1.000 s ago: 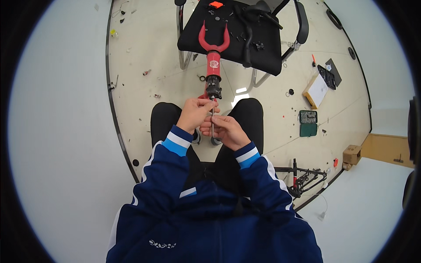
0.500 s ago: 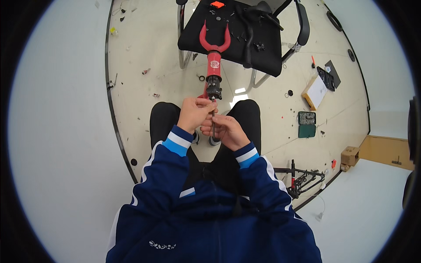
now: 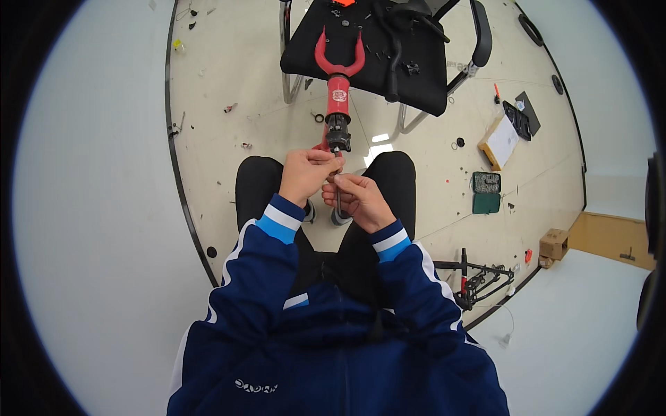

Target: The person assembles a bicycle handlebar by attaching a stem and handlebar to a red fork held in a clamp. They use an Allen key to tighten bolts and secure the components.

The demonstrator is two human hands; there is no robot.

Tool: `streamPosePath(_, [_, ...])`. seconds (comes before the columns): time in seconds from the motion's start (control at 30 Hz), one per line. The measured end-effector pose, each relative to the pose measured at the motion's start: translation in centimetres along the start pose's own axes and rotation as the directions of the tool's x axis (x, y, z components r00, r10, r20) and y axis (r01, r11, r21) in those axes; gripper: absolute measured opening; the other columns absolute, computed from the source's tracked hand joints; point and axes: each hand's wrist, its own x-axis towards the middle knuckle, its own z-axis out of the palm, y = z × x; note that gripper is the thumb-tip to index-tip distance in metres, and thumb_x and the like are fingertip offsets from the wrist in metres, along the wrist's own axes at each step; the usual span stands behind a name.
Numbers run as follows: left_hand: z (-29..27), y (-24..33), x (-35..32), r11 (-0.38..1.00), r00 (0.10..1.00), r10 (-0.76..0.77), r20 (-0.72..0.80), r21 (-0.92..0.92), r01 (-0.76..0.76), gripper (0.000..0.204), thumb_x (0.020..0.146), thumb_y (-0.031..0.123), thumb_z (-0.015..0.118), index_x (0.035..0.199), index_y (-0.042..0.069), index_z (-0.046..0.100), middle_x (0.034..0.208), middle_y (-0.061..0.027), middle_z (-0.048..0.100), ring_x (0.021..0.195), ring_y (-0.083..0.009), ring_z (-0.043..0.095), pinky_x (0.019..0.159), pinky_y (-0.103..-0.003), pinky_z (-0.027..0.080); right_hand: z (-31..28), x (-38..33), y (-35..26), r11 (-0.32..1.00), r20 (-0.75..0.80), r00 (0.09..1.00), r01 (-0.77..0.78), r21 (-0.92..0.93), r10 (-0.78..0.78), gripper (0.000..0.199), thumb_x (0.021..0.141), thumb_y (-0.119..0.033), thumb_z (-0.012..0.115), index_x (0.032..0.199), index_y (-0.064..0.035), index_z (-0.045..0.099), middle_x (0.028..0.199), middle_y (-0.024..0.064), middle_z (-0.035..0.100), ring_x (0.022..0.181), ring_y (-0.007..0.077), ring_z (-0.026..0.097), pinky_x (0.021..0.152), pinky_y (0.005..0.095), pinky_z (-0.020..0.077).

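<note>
The left fingers point(image 3: 325, 159) and right fingers point(image 3: 352, 187) hide stretches of the slim grey metal rod point(image 3: 338, 202), whose upper tip is too small to make out against the black cylindrical clamp point(image 3: 338, 130). The upper edge cuts off the black-padded metal-framed chair point(image 3: 420, 98) and a bright orange object point(image 3: 343, 3).

Bright glare on pale floor point(image 3: 277, 125)

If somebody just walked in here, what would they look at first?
Probably the bright red fork, its two prongs over the black chair seat at the top. Just below its dark end, the left hand and right hand hold a thin rod at their fingertips. Next might be the open green case on the floor at the right.
</note>
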Motion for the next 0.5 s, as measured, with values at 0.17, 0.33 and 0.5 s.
streamPosePath(0.17, [-0.1,0.6,-0.3,0.984,0.994,-0.08,0.071,-0.155,0.091,0.016,0.09,0.007,0.07,0.092,-0.009,0.072,0.079,-0.008,0.07,0.064,-0.0083,0.058,0.059,-0.023,0.048,0.5,-0.6,-0.8,0.998,0.13,0.991,-0.022,0.063,0.014,0.035,0.1,-0.023,0.058,0.117,0.0064,0.064,0.106,0.0185,0.071,0.094,0.0254,0.072,0.089,0.0373,0.0577])
streamPosePath(0.33, [-0.4,0.1,-0.2,0.996,0.997,-0.027,0.078,-0.088,0.034,0.02,0.088,0.012,0.074,0.093,-0.008,0.074,0.079,-0.0085,0.07,0.065,-0.0096,0.061,0.059,-0.024,0.049,0.3,-0.6,-0.5,0.999,0.047,0.999,-0.016,-0.028,0.017,0.029,0.097,-0.02,0.065,0.111,0.0048,0.067,0.099,0.0154,0.073,0.088,0.0224,0.072,0.086,0.0354,0.0581])
streamPosePath(0.5, [-0.1,0.2,-0.1,1.0,1.0,-0.007,0.001,-0.004,0.007,0.02,0.082,0.012,0.08,0.086,-0.007,0.073,0.077,-0.0079,0.07,0.062,-0.0113,0.062,0.058,-0.025,0.05,0.0,0.0,0.2,0.996,-0.024,1.0,0.017,-0.089,-0.019,0.027,0.096,-0.021,0.068,0.109,0.0028,0.068,0.095,0.0131,0.072,0.085,0.0196,0.071,0.082,0.0338,0.0581])
